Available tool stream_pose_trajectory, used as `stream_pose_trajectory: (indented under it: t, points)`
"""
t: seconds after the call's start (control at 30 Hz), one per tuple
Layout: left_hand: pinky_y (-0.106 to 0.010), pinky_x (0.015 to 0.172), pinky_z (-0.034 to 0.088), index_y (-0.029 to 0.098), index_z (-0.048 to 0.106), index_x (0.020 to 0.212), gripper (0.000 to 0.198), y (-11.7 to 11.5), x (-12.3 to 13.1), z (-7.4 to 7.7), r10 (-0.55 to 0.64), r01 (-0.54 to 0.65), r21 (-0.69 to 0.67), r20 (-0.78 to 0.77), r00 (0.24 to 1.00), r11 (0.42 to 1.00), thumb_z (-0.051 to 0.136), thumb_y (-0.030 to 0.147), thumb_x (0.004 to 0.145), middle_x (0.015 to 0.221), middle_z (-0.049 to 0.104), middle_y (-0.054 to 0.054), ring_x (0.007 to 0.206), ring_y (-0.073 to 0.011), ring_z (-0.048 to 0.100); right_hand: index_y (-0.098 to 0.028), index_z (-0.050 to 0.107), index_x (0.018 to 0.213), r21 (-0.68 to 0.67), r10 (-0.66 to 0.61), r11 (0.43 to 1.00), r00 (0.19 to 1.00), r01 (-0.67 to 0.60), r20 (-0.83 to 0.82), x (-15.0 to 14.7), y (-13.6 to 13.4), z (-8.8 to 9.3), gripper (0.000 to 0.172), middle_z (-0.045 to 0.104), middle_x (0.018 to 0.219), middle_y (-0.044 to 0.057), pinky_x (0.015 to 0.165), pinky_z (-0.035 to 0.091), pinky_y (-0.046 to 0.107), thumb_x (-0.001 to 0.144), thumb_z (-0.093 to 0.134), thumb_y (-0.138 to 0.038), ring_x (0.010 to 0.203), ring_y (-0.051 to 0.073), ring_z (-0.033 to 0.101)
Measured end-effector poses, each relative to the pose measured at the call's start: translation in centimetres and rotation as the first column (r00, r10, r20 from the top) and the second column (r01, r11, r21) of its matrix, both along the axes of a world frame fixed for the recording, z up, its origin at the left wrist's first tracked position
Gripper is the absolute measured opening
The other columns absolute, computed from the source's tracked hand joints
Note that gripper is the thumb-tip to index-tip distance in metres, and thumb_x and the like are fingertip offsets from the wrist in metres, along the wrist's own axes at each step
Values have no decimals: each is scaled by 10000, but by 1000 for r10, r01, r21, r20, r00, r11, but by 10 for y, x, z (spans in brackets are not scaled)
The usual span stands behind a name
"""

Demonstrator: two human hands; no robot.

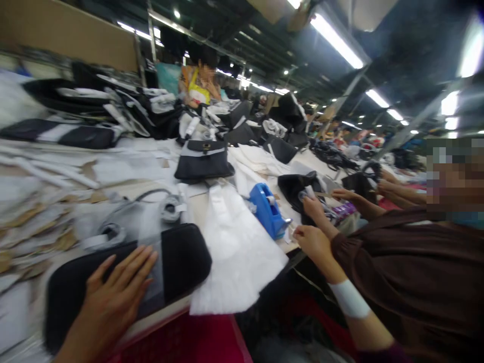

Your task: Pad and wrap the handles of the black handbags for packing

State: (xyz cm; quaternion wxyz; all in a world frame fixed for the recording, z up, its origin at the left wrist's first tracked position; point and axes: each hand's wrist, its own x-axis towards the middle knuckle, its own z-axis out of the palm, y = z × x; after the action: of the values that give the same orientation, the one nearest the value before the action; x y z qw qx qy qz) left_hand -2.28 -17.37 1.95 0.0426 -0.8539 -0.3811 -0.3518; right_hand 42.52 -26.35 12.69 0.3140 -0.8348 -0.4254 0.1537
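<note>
My left hand (117,287) lies flat, fingers spread, on a black bag (187,252) near the table's front edge. A translucent wrapping strip (151,272) crosses the bag's middle under my fingertips. Behind it a grey handle with wrapped ends (170,206) stands up. My right hand (313,247), with a white band at the wrist, is closed in a pinch just right of the blue tape dispenser (266,209). Whatever sits between those fingertips is too small to make out. White foam sheet (238,247) spreads between the bag and the dispenser, hanging over the edge.
A co-worker in a brown top (389,272) stands close on my right, hands over a black bag (298,189). Another black handbag (206,159) stands farther back. Wrapped bags pile up behind, and brown and white scraps (34,227) cover the left. Another person (198,88) is across the table.
</note>
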Motion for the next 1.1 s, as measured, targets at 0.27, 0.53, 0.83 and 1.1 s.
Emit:
stream_pose_trajectory:
  t: [0.27, 0.53, 0.83, 1.1]
  points:
    - [-488, 1136, 236, 190, 546, 1330, 380, -15, -1, 24, 40, -45, -16, -220, 975, 999, 442, 222, 966, 1412, 548, -84, 1322, -232, 487, -191, 677, 746, -399, 827, 160, -98, -903, 554, -199, 114, 57, 170, 645, 759, 36, 745, 290, 325, 870, 583, -122, 840, 192, 487]
    - [-513, 1161, 208, 182, 559, 1319, 369, -18, -3, 20, 51, -66, -67, -198, 979, 996, 452, 247, 971, 1448, 507, -90, 1364, -235, 432, -145, 691, 787, -638, 714, -71, -486, -767, 504, -295, 184, 26, 172, 681, 763, 97, 790, 287, 391, 850, 532, -121, 844, 239, 554]
    - [-534, 1160, 207, 190, 524, 1355, 402, -16, -2, 18, 21, -40, -101, -187, 982, 994, 477, 237, 959, 1438, 518, -65, 1387, -245, 398, -130, 695, 795, -660, 655, -90, -544, -746, 525, -305, 188, 21, 191, 659, 694, 90, 893, 307, 436, 849, 512, -148, 793, 250, 577]
    - [-529, 1156, 183, 201, 493, 1379, 411, -16, -1, 22, 30, -59, -131, -211, 977, 990, 459, 250, 972, 1475, 470, -40, 1381, -241, 404, -113, 572, 1106, -639, 689, -65, -498, -766, 527, -303, 216, 11, 259, 655, 875, 75, 1016, 243, 441, 858, 615, -174, 949, 249, 536]
